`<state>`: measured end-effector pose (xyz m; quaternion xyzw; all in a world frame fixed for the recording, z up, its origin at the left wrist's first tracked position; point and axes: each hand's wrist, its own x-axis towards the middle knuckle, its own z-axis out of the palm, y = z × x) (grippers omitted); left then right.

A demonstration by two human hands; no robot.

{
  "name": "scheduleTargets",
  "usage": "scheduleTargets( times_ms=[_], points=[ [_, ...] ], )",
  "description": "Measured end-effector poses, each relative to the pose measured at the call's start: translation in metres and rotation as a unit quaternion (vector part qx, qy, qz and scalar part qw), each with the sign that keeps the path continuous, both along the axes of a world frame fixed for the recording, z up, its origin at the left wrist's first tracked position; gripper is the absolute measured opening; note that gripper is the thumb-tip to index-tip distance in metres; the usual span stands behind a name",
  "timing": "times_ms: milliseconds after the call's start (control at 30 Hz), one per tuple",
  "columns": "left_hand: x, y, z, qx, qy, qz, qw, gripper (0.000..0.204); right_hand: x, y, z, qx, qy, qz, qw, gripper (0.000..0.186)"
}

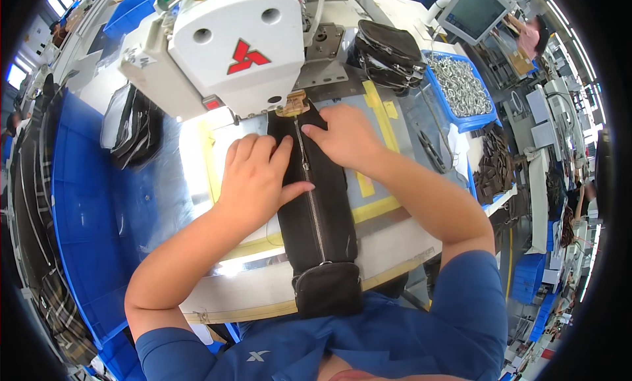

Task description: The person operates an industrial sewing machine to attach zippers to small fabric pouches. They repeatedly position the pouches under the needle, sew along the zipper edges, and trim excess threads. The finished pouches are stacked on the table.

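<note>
A long black fabric piece (pixel 316 216) lies lengthwise on the machine table, a metal zipper (pixel 318 233) down its middle and a rounded pouch-like part (pixel 327 290) at its lower end. Its far end meets the foot area (pixel 293 104) of a white sewing machine (pixel 230 48). My left hand (pixel 257 173) rests open at its left side, thumb reaching over beside the zipper. My right hand (pixel 339 134) lies open on its upper right part, fingertips near the machine foot and thumb close to the zipper.
A blue bin (pixel 82 216) borders the left. Black pouches sit left (pixel 131 127) and back right (pixel 388 52). Right are a blue tray (pixel 471 121) of metal hardware, scissors (pixel 431 150) and dark fabric pieces (pixel 494 163). A monitor (pixel 471 12) and co-workers (pixel 530 38) are beyond.
</note>
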<state>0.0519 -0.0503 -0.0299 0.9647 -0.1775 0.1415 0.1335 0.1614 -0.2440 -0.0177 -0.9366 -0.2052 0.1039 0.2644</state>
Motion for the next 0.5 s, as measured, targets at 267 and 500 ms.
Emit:
scheduleTargets(
  times_ms=[267, 500],
  points=[
    [0.027, 0.004, -0.010, 0.016, 0.034, -0.098, 0.994, 0.093, 0.013, 0.001, 0.003, -0.027, 0.057, 0.017, 0.998, 0.038],
    [0.030, 0.008, -0.004, 0.004, 0.055, -0.102, 0.993, 0.096, 0.008, -0.009, -0.004, 0.016, -0.145, 0.088, 0.985, 0.037]
  ],
)
